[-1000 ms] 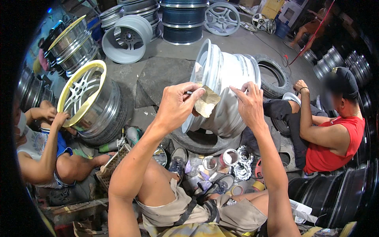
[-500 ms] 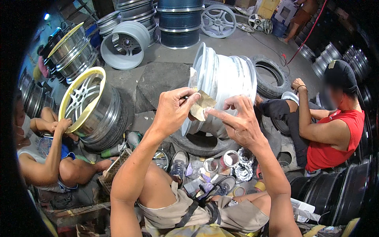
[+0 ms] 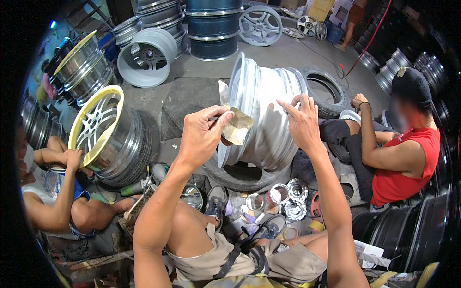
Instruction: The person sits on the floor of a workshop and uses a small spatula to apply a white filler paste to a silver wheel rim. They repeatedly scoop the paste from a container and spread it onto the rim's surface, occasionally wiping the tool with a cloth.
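Observation:
A pale grey-white wheel rim [image 3: 276, 84] stands on edge in front of me, resting on a tire [image 3: 240, 178] that lies flat. My left hand [image 3: 200, 137] pinches a thin brownish-gold sheet [image 3: 236, 120] with a dab of white paste on its lower part. The sheet is held in front of the rim's near face. At the rim's barrel, my right hand [image 3: 304, 126] has its index finger stretched out and holds nothing. That fingertip is at the white surface; I cannot tell whether it touches.
Open cans [image 3: 278, 194], tape rolls [image 3: 291, 233] and silver caps [image 3: 295, 210] lie by my feet. At left, a person [image 3: 62, 192] handles a yellow-edged rim [image 3: 120, 96]. A person in red [image 3: 408, 168] sits at right. Rim stacks [image 3: 213, 29] stand behind.
My right hand has moved from the paste on the sheet, right and up to the rim's barrel, its index finger extending. The left hand still pinches the sheet, shifted slightly left in the picture.

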Demonstrator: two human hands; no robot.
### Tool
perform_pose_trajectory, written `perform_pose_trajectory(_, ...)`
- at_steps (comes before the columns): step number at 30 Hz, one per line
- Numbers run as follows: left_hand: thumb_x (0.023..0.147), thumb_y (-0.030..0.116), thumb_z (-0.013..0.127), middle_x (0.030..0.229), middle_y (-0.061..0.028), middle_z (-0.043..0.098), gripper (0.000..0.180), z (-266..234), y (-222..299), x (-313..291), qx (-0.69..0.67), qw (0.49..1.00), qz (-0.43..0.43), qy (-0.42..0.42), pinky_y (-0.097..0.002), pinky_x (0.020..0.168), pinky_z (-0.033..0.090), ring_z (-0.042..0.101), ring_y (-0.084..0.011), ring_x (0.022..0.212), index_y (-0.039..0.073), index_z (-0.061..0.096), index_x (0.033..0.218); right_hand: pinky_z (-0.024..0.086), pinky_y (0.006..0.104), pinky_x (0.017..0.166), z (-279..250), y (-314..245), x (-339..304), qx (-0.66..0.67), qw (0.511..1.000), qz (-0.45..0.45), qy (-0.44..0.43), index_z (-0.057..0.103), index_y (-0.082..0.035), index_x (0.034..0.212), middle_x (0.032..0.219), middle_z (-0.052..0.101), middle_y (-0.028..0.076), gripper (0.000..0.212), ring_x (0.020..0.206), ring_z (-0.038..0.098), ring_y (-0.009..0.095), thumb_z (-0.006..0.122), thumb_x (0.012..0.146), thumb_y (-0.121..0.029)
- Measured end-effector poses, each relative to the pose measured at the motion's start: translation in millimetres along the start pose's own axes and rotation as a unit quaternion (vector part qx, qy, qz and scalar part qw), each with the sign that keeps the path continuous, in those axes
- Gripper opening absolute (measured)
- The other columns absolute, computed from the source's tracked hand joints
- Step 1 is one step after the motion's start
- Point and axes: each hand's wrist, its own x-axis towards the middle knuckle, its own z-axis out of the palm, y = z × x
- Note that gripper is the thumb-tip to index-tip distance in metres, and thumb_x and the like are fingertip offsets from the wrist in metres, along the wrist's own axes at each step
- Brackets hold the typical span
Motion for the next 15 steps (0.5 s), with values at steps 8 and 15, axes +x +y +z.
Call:
perform_pose_trajectory(8, 0.101, 0.014, 0.068, 0.081, 0.0027, 0.066, 0.021, -2.3, -0.4, -0.6, 0.016, 1.0, 0.001, 0.005, -0.0192, 0.058, 0.042, 0.054, -0.0004, 0.071, -0.006, 0.072, 0.101, 0.037, 0.0383, 0.083, 11.4, -2.8, 0.0, -0.031, 0.999, -0.029, -0.017, 0.077, -0.021, 0.121, 0.103, 0.049, 0.007, 0.044, 0.098, 0.048, 0.025, 0.064, 0.083, -0.002)
perform_pose_trajectory(15, 0.1, 0.014, 0.068, 0.079, 0.0044, 0.064, 0.021, 0.0, 1.9, -1.6, 0.024, 1.0, -0.001, 0.004, -0.0189, 0.056, 0.04, 0.049, 0.0006, 0.066, -0.006, 0.073, 0.101, 0.037, 0.0384, 0.082, 11.5, 0.6, 5.1, -0.054, 0.998, -0.039, -0.006, 0.077, -0.022, 0.12, 0.102, 0.049, 0.006, 0.044, 0.098, 0.049, 0.024, 0.064, 0.084, -0.002)
